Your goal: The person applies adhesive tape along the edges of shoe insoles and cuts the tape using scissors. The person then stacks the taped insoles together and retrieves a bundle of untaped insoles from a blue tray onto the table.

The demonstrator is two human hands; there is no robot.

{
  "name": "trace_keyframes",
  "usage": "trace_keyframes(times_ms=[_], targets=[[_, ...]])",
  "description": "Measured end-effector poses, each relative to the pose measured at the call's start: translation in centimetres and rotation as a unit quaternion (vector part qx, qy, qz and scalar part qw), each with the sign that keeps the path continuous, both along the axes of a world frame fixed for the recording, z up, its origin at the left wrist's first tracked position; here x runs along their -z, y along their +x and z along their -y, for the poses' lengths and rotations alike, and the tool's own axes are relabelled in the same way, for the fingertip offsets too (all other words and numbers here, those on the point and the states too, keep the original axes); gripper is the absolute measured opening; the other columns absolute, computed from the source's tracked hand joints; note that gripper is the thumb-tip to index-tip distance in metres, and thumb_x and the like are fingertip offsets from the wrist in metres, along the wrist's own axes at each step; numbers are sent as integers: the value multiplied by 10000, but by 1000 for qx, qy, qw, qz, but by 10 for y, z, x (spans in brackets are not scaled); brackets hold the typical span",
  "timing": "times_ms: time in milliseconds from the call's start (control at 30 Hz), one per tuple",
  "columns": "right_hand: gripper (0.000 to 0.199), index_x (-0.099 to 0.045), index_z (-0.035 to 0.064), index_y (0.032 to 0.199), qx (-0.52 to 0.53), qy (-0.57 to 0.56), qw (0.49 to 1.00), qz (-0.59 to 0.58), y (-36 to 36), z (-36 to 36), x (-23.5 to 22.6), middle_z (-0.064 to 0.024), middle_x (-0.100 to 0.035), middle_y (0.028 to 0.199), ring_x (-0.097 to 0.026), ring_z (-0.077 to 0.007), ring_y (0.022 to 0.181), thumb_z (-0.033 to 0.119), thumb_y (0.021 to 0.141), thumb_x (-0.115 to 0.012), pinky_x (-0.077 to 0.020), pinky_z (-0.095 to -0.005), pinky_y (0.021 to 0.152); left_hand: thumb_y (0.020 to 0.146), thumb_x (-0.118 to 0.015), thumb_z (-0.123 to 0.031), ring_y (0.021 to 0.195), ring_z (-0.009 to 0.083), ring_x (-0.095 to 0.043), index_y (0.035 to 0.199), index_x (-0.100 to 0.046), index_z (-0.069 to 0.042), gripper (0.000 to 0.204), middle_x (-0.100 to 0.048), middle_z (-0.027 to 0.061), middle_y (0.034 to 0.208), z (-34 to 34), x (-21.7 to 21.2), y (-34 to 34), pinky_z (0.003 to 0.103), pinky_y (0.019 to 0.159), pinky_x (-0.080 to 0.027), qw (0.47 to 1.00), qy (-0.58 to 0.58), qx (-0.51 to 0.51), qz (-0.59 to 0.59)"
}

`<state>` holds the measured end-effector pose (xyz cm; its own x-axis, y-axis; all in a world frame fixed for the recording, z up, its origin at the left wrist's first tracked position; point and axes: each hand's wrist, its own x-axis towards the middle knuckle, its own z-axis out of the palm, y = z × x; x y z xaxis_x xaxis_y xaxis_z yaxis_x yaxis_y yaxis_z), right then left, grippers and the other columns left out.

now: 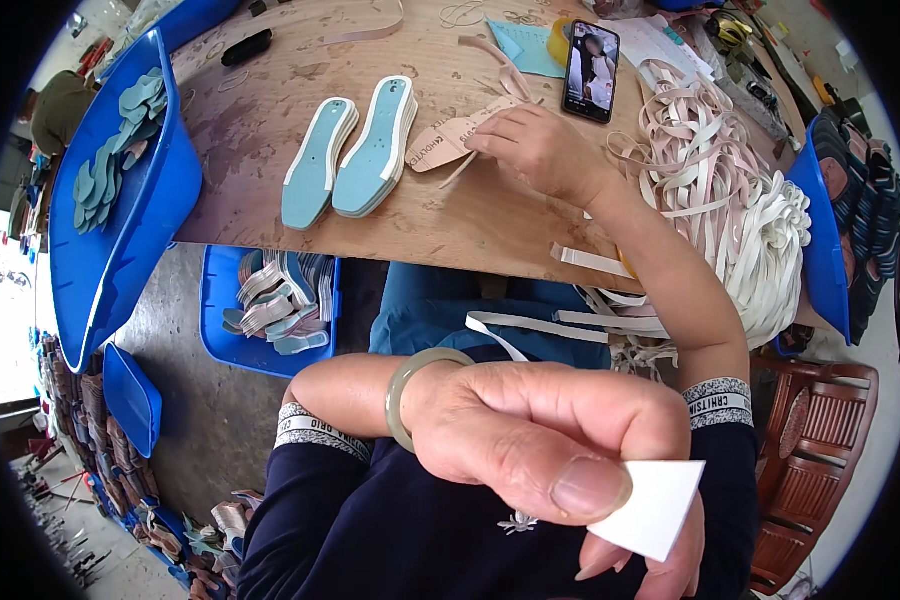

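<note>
Close to the camera, my left hand (550,440), with a pale bangle at its wrist, pinches a flat white piece (652,508) between thumb and fingers. A white strip (530,327) passes behind this hand; whether it joins the white piece is hidden. On the table, my right hand (538,150) has its fingers curled down at the edge of a brown printed card (442,142). A thin tan strip (457,172) sticks out beneath those fingers, and what they grip I cannot make out. Left of the card lie two stacks of blue insoles with white edging, a left stack (315,160) and a right stack (373,160).
Pink and white strips (715,180) pile up at the table's right. A phone (591,70) stands near yellow tape (560,40). Blue tubs (185,170) of insole pieces flank the table. Another blue bin (210,335) sits below its edge, and a wooden chair (820,440) stands right.
</note>
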<state>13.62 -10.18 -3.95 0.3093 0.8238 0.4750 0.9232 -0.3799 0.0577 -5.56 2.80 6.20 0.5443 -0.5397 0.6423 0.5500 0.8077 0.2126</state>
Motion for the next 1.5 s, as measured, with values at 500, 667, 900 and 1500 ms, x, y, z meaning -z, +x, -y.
trace_keyframes(times_ms=[500, 667, 900, 1500], targets=[[395, -664, 121, 1167, 128, 26, 978, -164, -44, 43, 3, -12, -667, 1037, -598, -218, 900, 35, 782, -671, -458, -313, 857, 1017, -464, -208, 618, 166, -517, 863, -568, -75, 228, -538, 70, 758, -53, 77, 15, 247, 602, -434, 943, 230, -234, -59], [283, -686, 97, 1129, 138, 59, 976, -158, -49, 66, 6, -35, -681, 1023, -601, -219, 829, 100, 846, -672, -478, -304, 769, 1029, -466, -191, 671, 166, -545, 984, -577, -7, 220, -572, 95, 813, -57, 101, 31, 261, 638, -462, 877, 233, -364, -209], [198, -655, 73, 1086, 291, 256, 829, -404, -55, 49, 3, -52, -691, 883, -604, -187, 699, 210, 945, -635, -460, -306, 644, 1027, -495, -141, 768, 164, -605, 1225, -570, 22, 267, -625, 96, 918, -33, 99, 72, 269, 729, -511, 755, 386, -482, -219], [248, -642, 13, 1074, 104, 341, 735, -577, -76, 28, -1, -73, -705, 913, -629, -142, 801, 243, 989, -604, -489, -245, 737, 926, -672, -144, 905, 171, -660, 1153, -645, 0, 270, -686, 111, 1031, -48, 153, 127, 268, 817, -533, 865, 428, -240, -109]])
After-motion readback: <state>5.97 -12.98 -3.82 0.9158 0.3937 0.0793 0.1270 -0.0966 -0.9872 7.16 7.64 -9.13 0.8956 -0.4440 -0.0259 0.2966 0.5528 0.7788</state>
